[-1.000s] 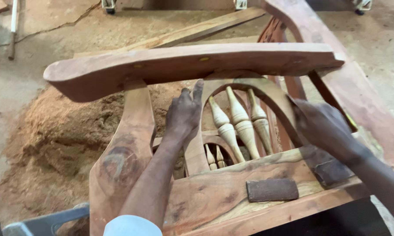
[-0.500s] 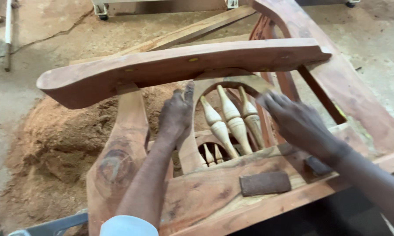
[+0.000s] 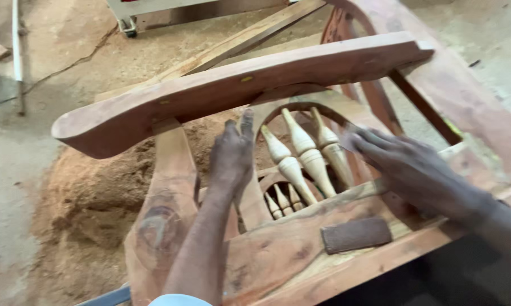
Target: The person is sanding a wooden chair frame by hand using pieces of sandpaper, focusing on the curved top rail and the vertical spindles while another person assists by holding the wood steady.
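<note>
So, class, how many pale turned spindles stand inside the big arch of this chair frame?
3: left spindle, middle spindle, right spindle, side by side in the arch. Smaller ones sit lower, partly hidden.

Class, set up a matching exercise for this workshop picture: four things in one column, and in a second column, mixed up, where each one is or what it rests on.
Things:
1. left hand
2. right hand
3. dark sanding block
4. sawdust pile

Places:
A. lying on the flat lower rail
B. on the floor, left of the chair frame
C. pressed against the left side of the arch
D. on the right side of the arch, beside the pale turned spindles

Pairs: 1-C, 2-D, 3-A, 4-B
</note>
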